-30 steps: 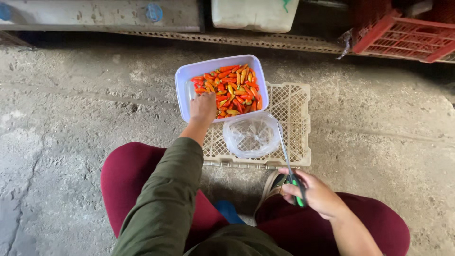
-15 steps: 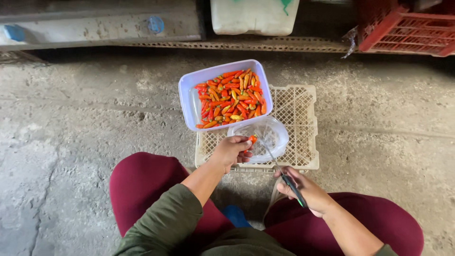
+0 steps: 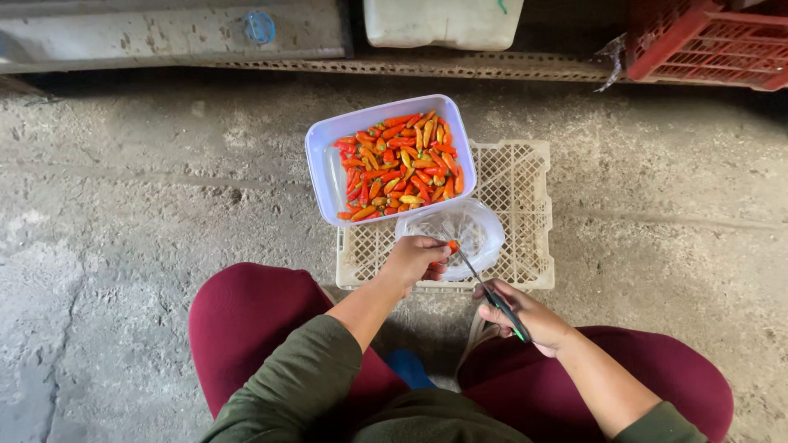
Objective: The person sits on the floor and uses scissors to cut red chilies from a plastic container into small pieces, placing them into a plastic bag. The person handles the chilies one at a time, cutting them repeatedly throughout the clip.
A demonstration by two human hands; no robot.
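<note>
My left hand [image 3: 413,258] pinches a small orange-red chili [image 3: 451,245] over the near edge of a clear plastic bowl [image 3: 460,232]. My right hand [image 3: 525,316] grips green-handled scissors [image 3: 491,294], their blades pointing up-left and reaching the chili. Just beyond the bowl stands a pale lavender tub [image 3: 328,172] filled with several red, orange and green chilies [image 3: 402,164]. Bowl and tub both rest on an upturned cream lattice crate [image 3: 525,213] in front of my knees.
Rough concrete floor lies all around. A red plastic crate [image 3: 714,41] stands at the far right, a white container [image 3: 443,20] at the top centre, and a perforated metal strip [image 3: 410,66] runs along the back. My maroon-clad legs flank the crate.
My left hand has drawn back from the tub of chilies to the clear bowl with one chili. The right hand has brought the scissors up to it.
</note>
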